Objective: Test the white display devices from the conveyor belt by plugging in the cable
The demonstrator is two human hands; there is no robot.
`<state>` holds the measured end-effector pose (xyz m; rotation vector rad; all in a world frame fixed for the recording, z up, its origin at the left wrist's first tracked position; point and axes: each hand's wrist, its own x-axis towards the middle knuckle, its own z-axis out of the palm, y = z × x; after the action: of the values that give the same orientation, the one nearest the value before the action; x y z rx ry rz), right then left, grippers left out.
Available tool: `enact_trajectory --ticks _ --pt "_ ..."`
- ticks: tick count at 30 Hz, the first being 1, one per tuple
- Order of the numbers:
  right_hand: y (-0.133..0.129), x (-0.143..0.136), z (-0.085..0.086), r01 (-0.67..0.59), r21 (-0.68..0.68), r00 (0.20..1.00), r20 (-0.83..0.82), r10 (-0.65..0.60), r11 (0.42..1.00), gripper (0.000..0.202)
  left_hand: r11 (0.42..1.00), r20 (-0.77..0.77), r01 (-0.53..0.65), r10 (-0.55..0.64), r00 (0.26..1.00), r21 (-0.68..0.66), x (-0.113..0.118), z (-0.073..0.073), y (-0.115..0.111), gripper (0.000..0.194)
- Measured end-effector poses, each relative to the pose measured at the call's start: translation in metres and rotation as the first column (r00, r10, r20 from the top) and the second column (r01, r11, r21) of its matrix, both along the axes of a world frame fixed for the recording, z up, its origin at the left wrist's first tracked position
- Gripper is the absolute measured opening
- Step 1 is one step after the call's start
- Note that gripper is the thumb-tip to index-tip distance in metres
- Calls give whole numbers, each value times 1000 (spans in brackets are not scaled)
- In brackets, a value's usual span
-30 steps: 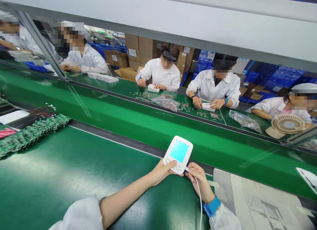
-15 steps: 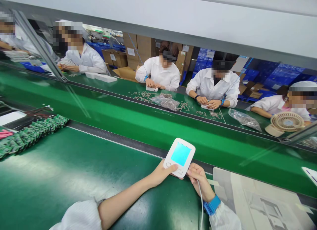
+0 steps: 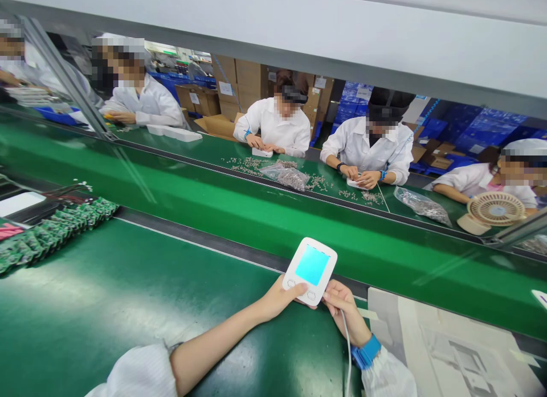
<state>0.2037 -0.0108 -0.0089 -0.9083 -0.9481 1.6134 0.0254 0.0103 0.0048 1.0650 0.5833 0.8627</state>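
A white handheld device (image 3: 310,271) with a lit cyan screen is held up over the belt's near edge. My left hand (image 3: 284,297) grips its lower left part, thumb lying on the front among the buttons and the other fingers behind. At the lower right side of the device, my right hand (image 3: 344,308) pinches the end of a white cable (image 3: 347,346). The cable's tip is hidden by the fingers, so whether it sits in the device I cannot tell. A blue strap (image 3: 366,351) circles my right wrist.
A green conveyor belt (image 3: 205,215) runs across in front. Several green circuit boards (image 3: 55,229) stand in a row at left. A taped paper sheet (image 3: 453,346) lies at right. Across the belt, co-workers in white coats sit by bags of small parts (image 3: 288,176) and a fan (image 3: 496,209).
The white item at the far right edge has slid further right along the belt. My hands and the device hold almost the same position.
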Motion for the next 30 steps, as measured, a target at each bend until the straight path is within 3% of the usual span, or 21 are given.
enact_trajectory --ticks 9,30 --pt "0 0 0 -7 -1 1000 -7 7 1000 12 1000 34 0 1 999 -12 2 -6 1 33" --pt "0 -4 9 8 -12 1000 0 -8 1000 15 998 83 3 2 997 -61 3 3 1 36"
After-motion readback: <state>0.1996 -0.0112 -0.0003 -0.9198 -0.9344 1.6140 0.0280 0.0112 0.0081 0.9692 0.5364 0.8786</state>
